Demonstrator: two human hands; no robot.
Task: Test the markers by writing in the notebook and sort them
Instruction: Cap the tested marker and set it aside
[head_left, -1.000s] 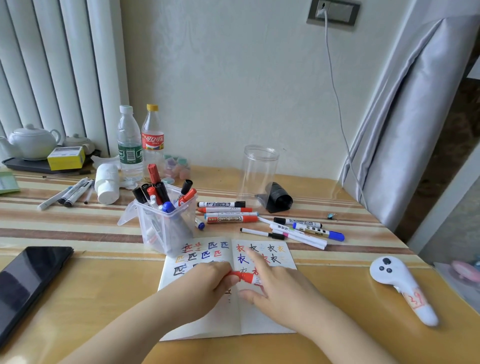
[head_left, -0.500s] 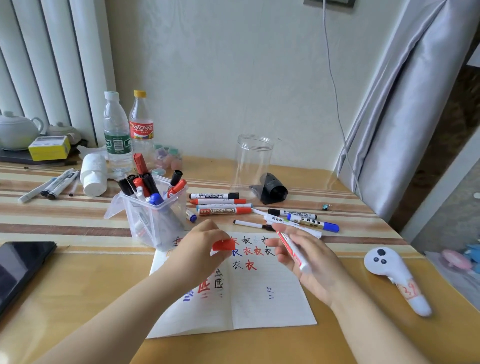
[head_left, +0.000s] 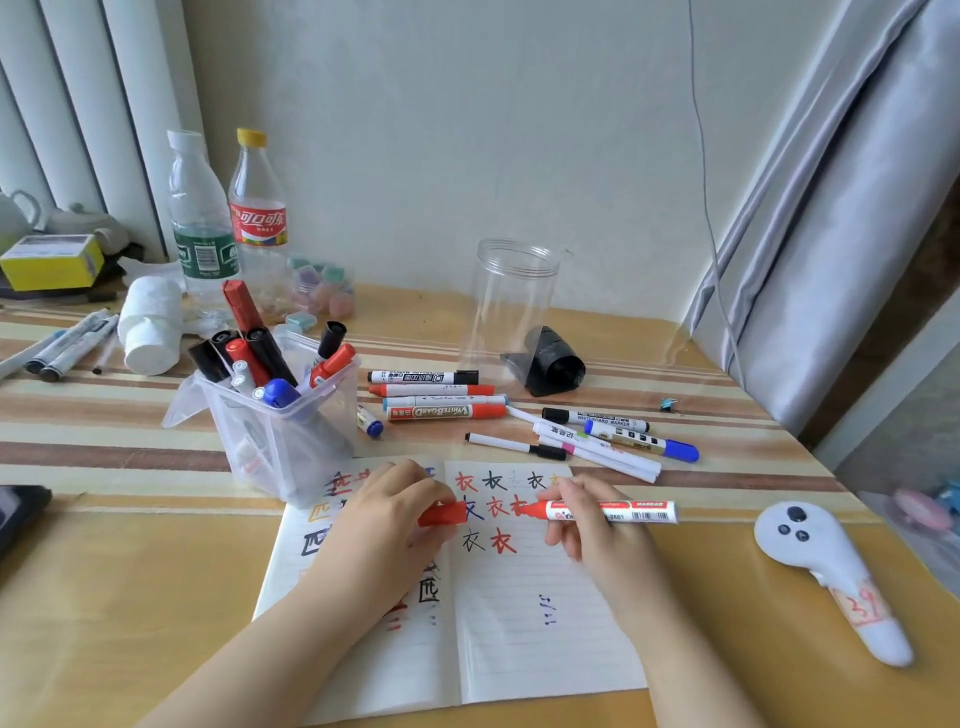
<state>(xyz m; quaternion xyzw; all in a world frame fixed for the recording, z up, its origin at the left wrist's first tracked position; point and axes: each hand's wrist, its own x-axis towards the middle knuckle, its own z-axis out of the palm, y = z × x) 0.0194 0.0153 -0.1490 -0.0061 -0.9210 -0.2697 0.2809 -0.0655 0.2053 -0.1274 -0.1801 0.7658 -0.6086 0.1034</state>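
Note:
An open lined notebook (head_left: 524, 639) lies in front of me, with red, black and blue characters across its upper lines. My right hand (head_left: 597, 535) holds an uncapped red marker (head_left: 613, 511) sideways over the right page, its red tip pointing left. My left hand (head_left: 384, 525) pinches the marker's red cap (head_left: 444, 514) a little left of that tip. A clear plastic bin (head_left: 283, 431) behind the left page holds several markers upright. More markers (head_left: 441, 400) lie loose behind the notebook, and another bunch (head_left: 608, 436) lies to their right.
An empty clear jar (head_left: 511, 306) and a black roll (head_left: 553, 361) stand at the back. Two bottles (head_left: 228, 218), a white paper roll (head_left: 150, 325) and pens (head_left: 67, 345) sit at back left. A white controller (head_left: 826, 571) lies right, a phone (head_left: 18, 514) at the left edge.
The cap has come off the red marker. My left hand now holds it apart from the tip, and my right hand has turned the marker level over the right page.

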